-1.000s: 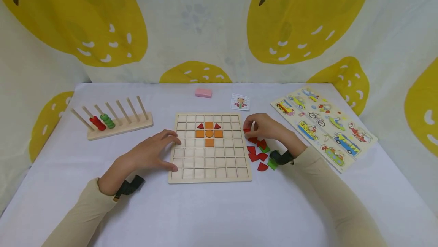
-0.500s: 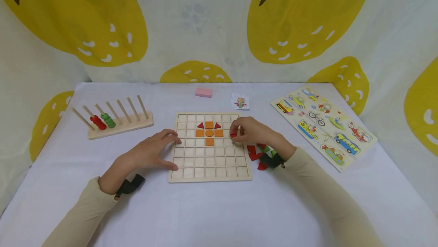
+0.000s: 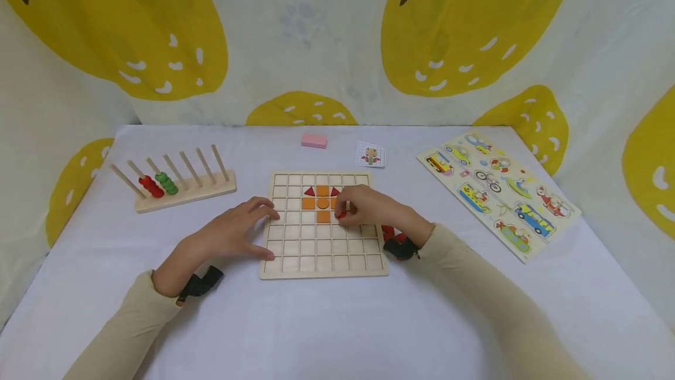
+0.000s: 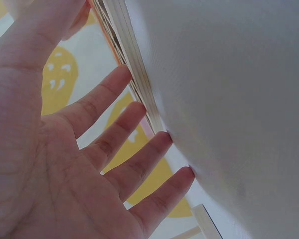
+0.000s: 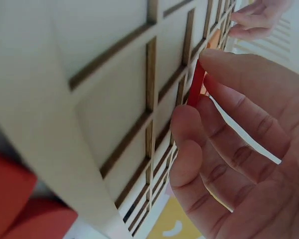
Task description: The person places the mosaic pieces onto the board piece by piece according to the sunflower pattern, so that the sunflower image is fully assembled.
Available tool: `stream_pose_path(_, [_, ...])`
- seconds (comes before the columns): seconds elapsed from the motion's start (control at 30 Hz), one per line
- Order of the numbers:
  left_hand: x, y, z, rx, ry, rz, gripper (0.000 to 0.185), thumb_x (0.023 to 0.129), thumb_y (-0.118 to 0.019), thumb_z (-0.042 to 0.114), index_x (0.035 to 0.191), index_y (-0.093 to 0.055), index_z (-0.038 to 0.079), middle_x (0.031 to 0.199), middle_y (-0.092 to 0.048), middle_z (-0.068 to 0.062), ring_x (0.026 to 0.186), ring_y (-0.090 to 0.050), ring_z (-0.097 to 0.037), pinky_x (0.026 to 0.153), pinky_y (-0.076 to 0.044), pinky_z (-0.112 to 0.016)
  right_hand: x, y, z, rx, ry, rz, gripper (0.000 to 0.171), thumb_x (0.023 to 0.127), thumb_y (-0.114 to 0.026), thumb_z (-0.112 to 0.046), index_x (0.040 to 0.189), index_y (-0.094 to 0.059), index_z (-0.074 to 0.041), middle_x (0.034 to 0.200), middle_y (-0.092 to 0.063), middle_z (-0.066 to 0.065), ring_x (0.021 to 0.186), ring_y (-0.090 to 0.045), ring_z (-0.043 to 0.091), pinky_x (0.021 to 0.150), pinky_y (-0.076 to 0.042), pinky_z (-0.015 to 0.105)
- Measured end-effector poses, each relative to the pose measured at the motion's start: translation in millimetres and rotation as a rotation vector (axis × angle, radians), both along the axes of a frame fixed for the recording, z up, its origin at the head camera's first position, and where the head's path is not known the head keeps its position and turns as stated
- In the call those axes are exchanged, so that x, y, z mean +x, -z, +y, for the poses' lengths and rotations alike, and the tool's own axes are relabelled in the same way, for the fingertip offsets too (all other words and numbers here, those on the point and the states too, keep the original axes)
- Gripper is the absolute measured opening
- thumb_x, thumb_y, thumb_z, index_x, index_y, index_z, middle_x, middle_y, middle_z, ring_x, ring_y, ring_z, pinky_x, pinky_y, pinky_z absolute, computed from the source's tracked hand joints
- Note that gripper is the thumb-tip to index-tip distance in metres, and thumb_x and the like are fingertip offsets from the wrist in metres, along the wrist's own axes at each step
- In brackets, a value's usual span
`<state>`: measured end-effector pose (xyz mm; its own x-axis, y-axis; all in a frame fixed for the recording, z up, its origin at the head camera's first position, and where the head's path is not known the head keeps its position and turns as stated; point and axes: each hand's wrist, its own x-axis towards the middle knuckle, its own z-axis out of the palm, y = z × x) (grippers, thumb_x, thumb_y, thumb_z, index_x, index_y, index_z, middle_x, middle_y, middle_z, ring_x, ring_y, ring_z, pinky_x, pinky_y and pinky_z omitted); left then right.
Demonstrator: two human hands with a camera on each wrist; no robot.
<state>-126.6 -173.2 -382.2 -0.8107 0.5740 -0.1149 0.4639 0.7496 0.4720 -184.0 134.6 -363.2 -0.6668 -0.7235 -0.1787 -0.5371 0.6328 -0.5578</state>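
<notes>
- The desk (image 3: 327, 321) is covered with a pale cloth, and a backdrop printed with big yellow lemons (image 3: 474, 23) hangs behind and to both sides.
- At the far left stands a wooden peg rack (image 3: 181, 187) with red and green rings on two of its pegs.
- The left hand (image 3: 237, 233) lies at the left edge of the wooden grid board (image 3: 321, 263), its fingers straight and spread, tips touching the board's edge; it holds nothing.
- In the board's far middle squares sit orange pieces (image 3: 322, 204) with two red triangles beside the top one.
- Far of the board lie a pink block (image 3: 313, 141) and a small pattern card (image 3: 370, 155).
- The right hand (image 3: 369, 207) reaches over the board from the right and pinches a red piece (image 3: 341, 215) between thumb and fingertips, just right of the orange pieces, its edge at the grid.
- Loose red pieces (image 3: 392, 233) lie just right of the board, partly hidden by the wrist.
- At the far right lies a vehicle puzzle board (image 3: 498, 192).
</notes>
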Motion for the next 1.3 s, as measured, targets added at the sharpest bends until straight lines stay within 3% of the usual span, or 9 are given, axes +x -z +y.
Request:
stream_pose_path(0.37, [-0.2,-0.6,1,0.0,-0.012,-0.011,0.072,0.073,-0.083,0.049,0.13,-0.055,0.015,0.144,-0.041,-0.012,0.132,-0.041,-0.038,0.103,-0.036,-0.06,-2.5,-1.9,1,-0.002,-0.024,0.006,0.007,0.088,-0.07,-0.003,0.094,-0.071,-0.005,0.093,-0.064,0.005,0.079,-0.054,0.017,0.071,-0.048,0.022])
stream_pose_path(0.8, [-0.6,-0.6,0,0.003,-0.012,-0.019,0.073,0.073,-0.082,0.05,0.13,-0.054,0.014,0.144,-0.041,-0.013,0.131,-0.041,-0.039,0.103,-0.036,-0.061,-5.2,2.3,-5,-0.031,-0.036,0.037,0.004,0.087,-0.068,-0.002,0.09,-0.07,-0.004,0.085,-0.064,0.004,0.074,-0.053,0.014,0.067,-0.046,0.021])
stream_pose_path(1.3, [-0.2,-1.7,0,0.011,-0.008,-0.02,0.072,0.073,-0.082,0.051,0.129,-0.054,0.014,0.143,-0.041,-0.013,0.129,-0.043,-0.04,0.102,-0.036,-0.061,-4.2,-3.1,7,-0.022,0.021,-0.008,0.006,0.089,-0.068,-0.006,0.094,-0.07,-0.005,0.089,-0.064,0.002,0.077,-0.054,0.015,0.071,-0.048,0.023])
